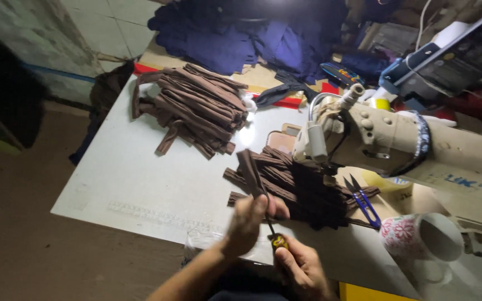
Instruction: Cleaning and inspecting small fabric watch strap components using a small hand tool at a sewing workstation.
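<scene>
Pale grey bench (140,189) fills centre frame, tiled wall upper left; left hand (249,223) fingers pinch a brown fabric strip (250,170), right hand (302,267) fingers grip a yellow-handled tool (278,241).

Two bare forearms enter from the lower edge. Left hand (246,223) and right hand (302,267): no gloves, no rings or watch visible. No sleeves reach the wrists. Fingernails too dim and blurred to judge. Low light overall.

Single head-worn view, tilted, looking down from close above onto a white sewing table (140,184), with the sewing machine (419,145) at right.
</scene>
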